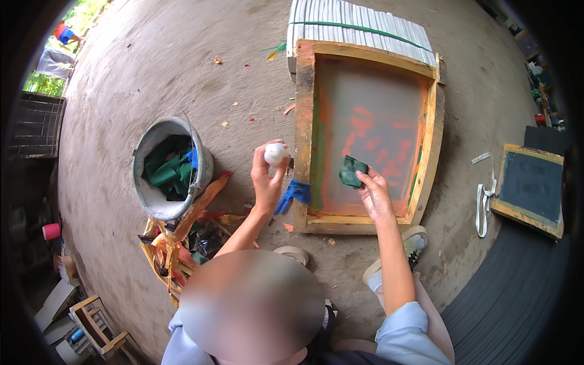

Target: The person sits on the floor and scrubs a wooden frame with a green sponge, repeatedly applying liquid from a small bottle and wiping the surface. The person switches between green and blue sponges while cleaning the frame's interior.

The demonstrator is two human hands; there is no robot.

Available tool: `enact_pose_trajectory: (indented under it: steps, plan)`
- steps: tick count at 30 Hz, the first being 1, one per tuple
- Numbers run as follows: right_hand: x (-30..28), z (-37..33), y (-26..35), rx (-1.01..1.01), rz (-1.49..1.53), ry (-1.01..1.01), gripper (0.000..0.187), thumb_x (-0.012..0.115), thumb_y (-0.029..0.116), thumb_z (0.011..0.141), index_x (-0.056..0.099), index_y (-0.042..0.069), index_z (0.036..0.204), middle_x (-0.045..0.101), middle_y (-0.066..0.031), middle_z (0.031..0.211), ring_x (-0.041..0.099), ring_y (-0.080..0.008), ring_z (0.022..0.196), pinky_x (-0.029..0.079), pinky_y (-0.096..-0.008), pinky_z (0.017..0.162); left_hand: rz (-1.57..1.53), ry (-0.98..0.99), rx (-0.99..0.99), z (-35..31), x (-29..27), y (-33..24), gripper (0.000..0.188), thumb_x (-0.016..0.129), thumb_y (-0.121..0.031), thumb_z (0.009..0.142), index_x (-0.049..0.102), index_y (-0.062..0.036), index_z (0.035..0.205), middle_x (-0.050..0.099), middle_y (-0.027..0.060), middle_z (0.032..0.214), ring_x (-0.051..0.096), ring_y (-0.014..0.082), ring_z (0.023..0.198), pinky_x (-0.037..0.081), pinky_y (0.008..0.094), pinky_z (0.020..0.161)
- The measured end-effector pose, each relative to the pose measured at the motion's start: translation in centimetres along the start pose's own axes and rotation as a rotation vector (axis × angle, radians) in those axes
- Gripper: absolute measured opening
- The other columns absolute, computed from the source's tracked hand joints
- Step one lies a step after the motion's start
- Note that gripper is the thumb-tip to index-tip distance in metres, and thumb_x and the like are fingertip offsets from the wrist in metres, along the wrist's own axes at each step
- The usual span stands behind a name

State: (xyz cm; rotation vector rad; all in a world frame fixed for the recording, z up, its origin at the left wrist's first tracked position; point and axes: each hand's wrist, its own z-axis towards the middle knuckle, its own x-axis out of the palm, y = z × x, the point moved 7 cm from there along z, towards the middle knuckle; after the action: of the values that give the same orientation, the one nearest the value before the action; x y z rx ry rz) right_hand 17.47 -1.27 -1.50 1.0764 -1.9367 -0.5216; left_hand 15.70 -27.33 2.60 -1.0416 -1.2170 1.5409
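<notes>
My left hand [267,179] is closed around a white rounded thing [275,153], perhaps a bottle seen end-on; its lower part is hidden in the hand. In my right hand [376,198], thumb and fingers pinch a folded dark green cloth [353,172]. That cloth is over the lower middle of a wood-framed printing screen [302,140], whose mesh has orange and red stains; I cannot tell if it touches the mesh. A blue cloth piece [296,194] hangs at the frame's lower left edge, near my left wrist.
A grey bucket [207,167] with green and blue cloths stands left. Below it sits a basket [159,264] of scraps. The screen's far end lies by a strapped white stack [365,18]. Another framed screen [529,188] and white strap [480,210] lie right. My shoe [413,240] is close by.
</notes>
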Motion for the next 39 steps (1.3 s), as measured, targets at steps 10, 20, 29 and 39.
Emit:
enact_pose_trajectory:
  steps: [10,20,29,39]
  plan:
    - [-1.2,1.4,-3.2,0.040,-0.002,0.001,0.029,0.060,-0.001,0.088,0.055,-0.002,0.117,0.065,-0.0107,0.107,0.065,-0.0180,0.097,0.055,-0.0307,0.086,0.277,-0.068,-0.038,-1.2,-3.0,7.7,0.036,0.067,-0.005,0.085,0.057,-0.0076,0.120,0.059,0.0116,0.110,0.059,0.0265,0.101,0.046,0.0356,0.088]
    - [1.8,0.5,2.8,-0.641,-1.020,-0.268,0.033,0.053,-0.004,0.091,0.062,0.004,0.122,0.068,-0.0057,0.115,0.068,-0.0154,0.094,0.055,-0.0289,0.083,0.542,-0.180,0.319,-2.0,-2.6,1.1,0.040,0.064,0.001,0.079,0.055,-0.0056,0.117,0.054,0.0125,0.120,0.047,0.0335,0.125,0.028,0.0507,0.111]
    - [-0.3,-2.9,-4.8,-0.971,-1.805,1.233,0.043,0.052,0.008,0.088,0.056,0.011,0.131,0.056,-0.0055,0.136,0.050,-0.0208,0.129,0.041,-0.0386,0.109,0.556,0.282,0.475,-3.8,5.7,1.0,0.044,0.063,0.001,0.077,0.054,-0.0123,0.118,0.053,0.0050,0.118,0.046,0.0264,0.128,0.017,0.0575,0.115]
    - [0.6,-0.6,-4.6,-1.094,-1.850,1.133,0.051,0.055,0.016,0.083,0.053,0.016,0.134,0.054,0.0004,0.138,0.051,-0.0130,0.126,0.040,-0.0392,0.109,0.620,0.236,0.454,-4.4,5.9,2.3,0.038,0.058,0.001,0.083,0.054,-0.0109,0.119,0.054,0.0060,0.120,0.045,0.0262,0.129,0.020,0.0574,0.114]
